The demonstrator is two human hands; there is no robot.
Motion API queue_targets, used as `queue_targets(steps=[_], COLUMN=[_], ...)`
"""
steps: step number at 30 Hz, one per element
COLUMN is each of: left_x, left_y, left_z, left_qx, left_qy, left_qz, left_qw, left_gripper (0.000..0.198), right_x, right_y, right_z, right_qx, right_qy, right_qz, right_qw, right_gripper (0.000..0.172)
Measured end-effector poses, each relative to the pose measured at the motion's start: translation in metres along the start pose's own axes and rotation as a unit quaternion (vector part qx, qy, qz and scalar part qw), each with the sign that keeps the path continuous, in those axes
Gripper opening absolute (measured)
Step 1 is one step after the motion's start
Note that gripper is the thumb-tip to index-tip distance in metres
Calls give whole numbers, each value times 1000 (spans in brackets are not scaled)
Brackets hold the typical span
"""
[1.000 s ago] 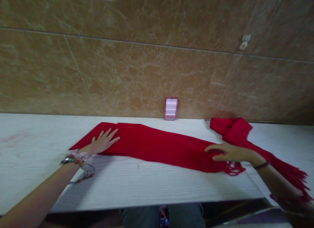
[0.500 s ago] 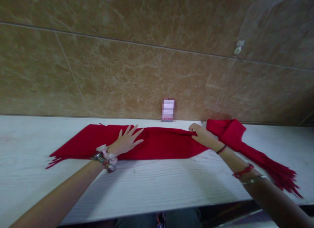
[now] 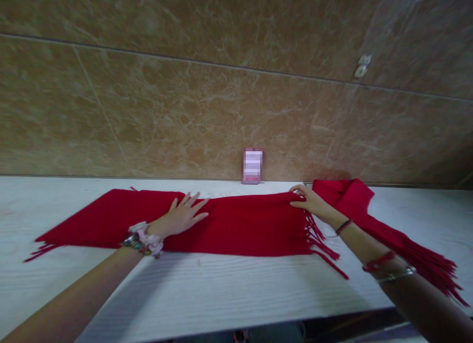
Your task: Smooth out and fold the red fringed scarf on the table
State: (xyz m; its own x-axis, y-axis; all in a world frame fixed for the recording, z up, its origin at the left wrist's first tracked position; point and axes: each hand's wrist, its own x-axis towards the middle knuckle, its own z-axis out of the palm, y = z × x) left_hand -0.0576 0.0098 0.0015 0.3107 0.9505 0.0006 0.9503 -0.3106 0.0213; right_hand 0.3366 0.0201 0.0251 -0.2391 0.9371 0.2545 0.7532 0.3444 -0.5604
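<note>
A long red scarf [image 3: 244,224] lies spread along the white table, with fringe at its slanted left end and at its right end. My left hand [image 3: 181,217] rests flat on its middle, fingers apart. At the far right corner, beside the fringe, my right hand [image 3: 312,203] pinches the scarf's edge between thumb and fingers. Just beyond that hand, a second red fringed piece of cloth [image 3: 354,205] lies folded and bent, its fringe running toward the front right. My right forearm covers part of it.
Against the brown marbled wall [image 3: 199,116] stands a small blurred-out card or phone [image 3: 253,166], behind the scarf. A white socket or switch [image 3: 362,66] sits on the wall at upper right. The white table [image 3: 221,293] ends at a front edge near my body.
The scarf has slid left, and its right end now lies flat with the fringe showing. My left hand has shifted left with it; my right hand has moved slightly right.
</note>
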Motion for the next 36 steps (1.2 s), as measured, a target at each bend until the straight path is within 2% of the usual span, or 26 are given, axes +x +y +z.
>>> queue_targets(steps=[2, 3, 5, 6, 8, 10, 11, 14, 16, 18, 20, 22, 24, 27, 30, 33, 34, 36], left_x=[8, 11, 14, 14, 14, 14, 15, 18, 19, 18, 17, 17, 16, 15, 16, 17, 18, 18], left_y=[18, 23, 26, 25, 21, 22, 25, 44, 55, 59, 58, 55, 53, 54, 54, 53, 53, 52], left_z=[6, 10, 17, 19, 19, 16, 14, 13, 14, 16, 18, 18, 16, 15, 15, 17, 18, 19], left_qx=[-33, -42, -44, -40, -33, -16, -6, -9, -30, -38, -37, -36, -34, -28, -28, -29, -29, -30], left_qy=[4, 2, -2, -3, -13, -15, -5, 17, 8, -1, -1, -2, -2, -5, -12, -8, -5, 0], left_qz=[27, 31, 29, 25, 19, 12, 17, 45, 52, 47, 48, 47, 45, 41, 40, 42, 42, 43], left_qw=[999, 999, 999, 999, 999, 1000, 1000, 999, 998, 998, 998, 998, 998, 999, 999, 999, 999, 999], left_gripper=[52, 52, 53, 54, 54, 53, 52, 48, 47, 48, 48, 48, 48, 48, 49, 48, 48, 48], right_x=[3, 2, -5, -11, -25, -37, -41, -44, -42, -41, -40, -41, -42, -47, -54, -60, -61, -60], right_y=[2, 3, 1, -1, -5, -7, -5, 9, 25, 35, 33, 16, -7, -24, -2, 32, 36, 31], right_z=[13, 20, 31, 34, 35, 28, 23, 0, -17, -30, -34, -27, -10, 12, 5, -26, -35, -44], right_qx=[-101, -154, -216, -216, -180, -156, -161, -234, -289, -336, -364, -352, -294, -250, -293, -354, -374, -375], right_qy=[45, 62, 64, 38, -56, -141, -164, -181, -187, -185, -164, -119, -69, -126, -183, -189, -182, -146], right_qz=[56, 56, -2, -50, -147, -200, -206, -175, -145, -104, -80, -107, -171, -227, -195, -104, -85, -89], right_qw=[992, 984, 974, 974, 971, 957, 951, 939, 928, 918, 913, 922, 938, 933, 918, 910, 905, 911], right_gripper=[40, 44, 44, 42, 36, 30, 28, 30, 33, 30, 26, 23, 19, 17, 20, 22, 23, 22])
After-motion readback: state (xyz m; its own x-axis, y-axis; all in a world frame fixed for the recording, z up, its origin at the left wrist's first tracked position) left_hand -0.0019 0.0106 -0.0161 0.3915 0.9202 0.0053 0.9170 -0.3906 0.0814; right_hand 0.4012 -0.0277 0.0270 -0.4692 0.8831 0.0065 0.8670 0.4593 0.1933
